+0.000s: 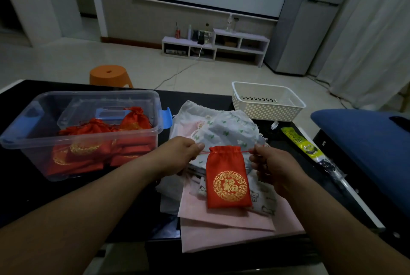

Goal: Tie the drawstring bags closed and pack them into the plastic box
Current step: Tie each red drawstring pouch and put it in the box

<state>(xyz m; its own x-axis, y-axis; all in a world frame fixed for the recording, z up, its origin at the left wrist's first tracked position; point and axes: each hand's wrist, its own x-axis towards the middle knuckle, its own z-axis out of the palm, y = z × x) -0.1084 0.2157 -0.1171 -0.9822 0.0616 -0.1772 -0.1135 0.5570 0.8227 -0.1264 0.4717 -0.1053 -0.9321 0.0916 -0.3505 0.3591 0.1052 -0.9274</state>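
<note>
- Dark glossy table [199,97] fills the foreground of a dim living room. Near its front middle is a red drawstring bag [228,177] with a gold emblem, held over a pile of pale cloth bags [228,128]; whether its bottom rests on them or hangs clear is hard to tell.
- The left hand [177,155] pinches the red cord [205,152] just left of the bag's mouth. The right hand [270,168] pinches the other end just right of it.
- The mouth looks gathered and the cord runs taut to both sides, so the step in hand is probably the cinch, with no knot made yet.
- To do it well, the person should pull both ends level and evenly until the gathers close. The ends should then be crossed close against the mouth and knotted snugly so it cannot slip open.
- Loose cords on the white printed bag just behind are the likeliest snag, so keeping the red bag lifted while tying would help.
- The plastic box [33,106] stands open to the left, with several red bags [93,139] already inside and room on top. Nothing lies between it and the hands.
- A pink cloth bag [221,223] lies nearest the table's front edge.
- Farther off are a white perforated basket [266,108] at the back right, a green-yellow packet [304,144] at the right edge, and an orange stool [109,75] beyond the table.
</note>
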